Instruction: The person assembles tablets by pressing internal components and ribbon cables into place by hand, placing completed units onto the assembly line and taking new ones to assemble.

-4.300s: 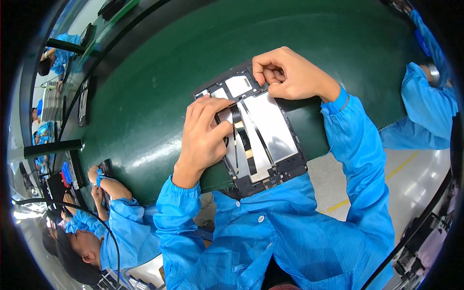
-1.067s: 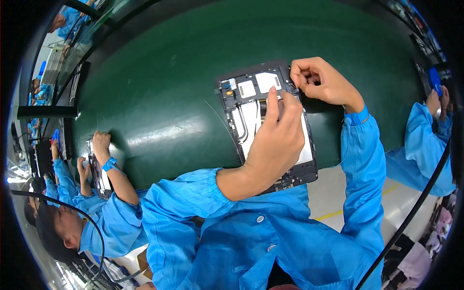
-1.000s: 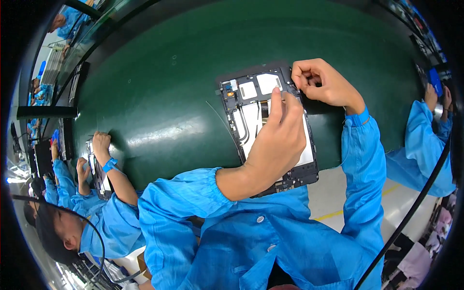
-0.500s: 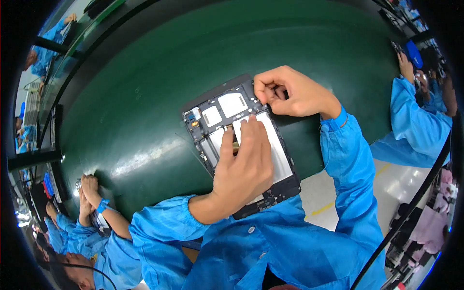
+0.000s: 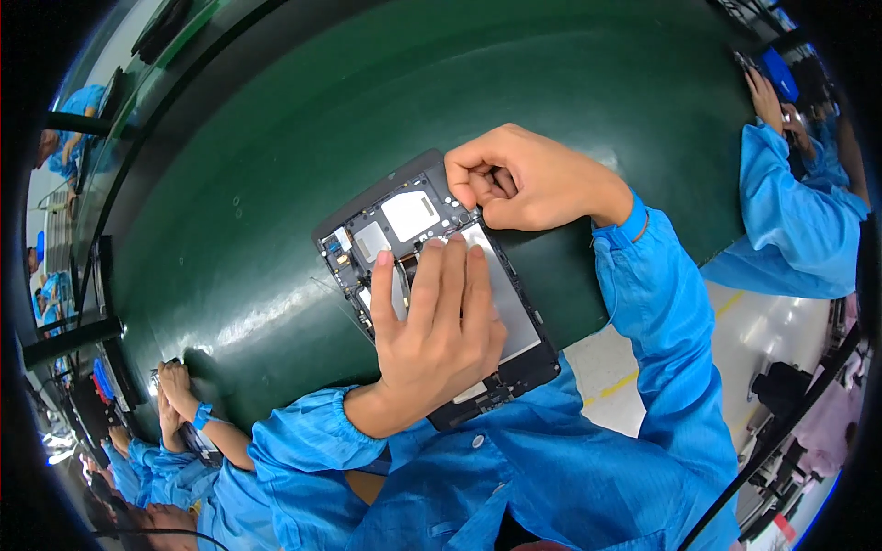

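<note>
An opened tablet, its black frame showing silver battery plates and circuit parts, lies tilted on the green tabletop with its near end over the table's edge by my body. My left hand rests flat across its middle, fingers spread over the silver plates, and hides part of them. At the tablet's upper right edge, my right hand is closed in a pinch, thumb and forefinger together against the frame. What the fingertips hold, if anything, is hidden. Thin dark wires stick out past the tablet's left side.
The green table stretches away to the left and far side. A co-worker's hands work at the lower left; another person's sleeve and hand are at the right. Pale floor shows beyond the near edge.
The tablet and both hands sit farther left in the picture, as the view has shifted. My left fingers are spread a little wider; the right hand keeps its pinch at the tablet's edge.
</note>
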A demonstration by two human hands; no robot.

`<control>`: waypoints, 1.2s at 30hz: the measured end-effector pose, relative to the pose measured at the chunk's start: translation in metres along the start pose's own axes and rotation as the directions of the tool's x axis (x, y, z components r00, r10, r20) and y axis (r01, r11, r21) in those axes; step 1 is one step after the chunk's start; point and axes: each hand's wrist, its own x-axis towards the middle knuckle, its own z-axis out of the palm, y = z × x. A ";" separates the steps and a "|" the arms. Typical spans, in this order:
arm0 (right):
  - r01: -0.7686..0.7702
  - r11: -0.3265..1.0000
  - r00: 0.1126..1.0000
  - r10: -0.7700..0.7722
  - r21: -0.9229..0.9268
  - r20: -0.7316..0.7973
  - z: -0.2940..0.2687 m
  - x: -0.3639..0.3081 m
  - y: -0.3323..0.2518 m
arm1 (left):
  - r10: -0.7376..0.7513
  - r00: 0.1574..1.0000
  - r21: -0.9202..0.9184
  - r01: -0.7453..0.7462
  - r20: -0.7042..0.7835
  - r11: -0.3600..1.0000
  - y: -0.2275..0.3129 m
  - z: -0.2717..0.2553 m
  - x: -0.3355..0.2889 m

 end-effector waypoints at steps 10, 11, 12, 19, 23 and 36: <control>0.139 0.990 0.989 -0.140 -0.019 -0.039 0.001 -0.001 0.015 | -0.004 1.000 -0.108 0.007 0.022 0.994 -0.002 0.000 0.007; 0.159 0.987 0.986 -0.160 -0.031 -0.033 0.005 0.002 0.014 | -0.011 1.000 -0.114 0.014 0.019 0.993 -0.005 0.000 0.005; 0.148 0.988 0.988 -0.150 -0.041 -0.045 0.006 0.002 0.012 | -0.012 1.000 -0.127 0.013 0.012 0.992 -0.006 0.001 0.005; 0.207 0.975 0.959 -0.219 -0.082 -0.180 0.017 -0.001 0.007 | 0.042 0.997 -0.201 -0.055 -0.067 0.978 -0.010 0.006 0.010; 0.406 0.750 0.694 -0.625 -0.522 -0.359 0.042 0.008 0.002 | 0.044 0.996 -0.178 -0.057 -0.075 0.982 -0.009 0.013 0.007; 0.784 -0.141 -0.604 -0.399 -0.605 -0.690 0.130 -0.025 -0.190 | 0.056 0.994 -0.221 -0.076 -0.094 0.972 -0.012 0.021 0.004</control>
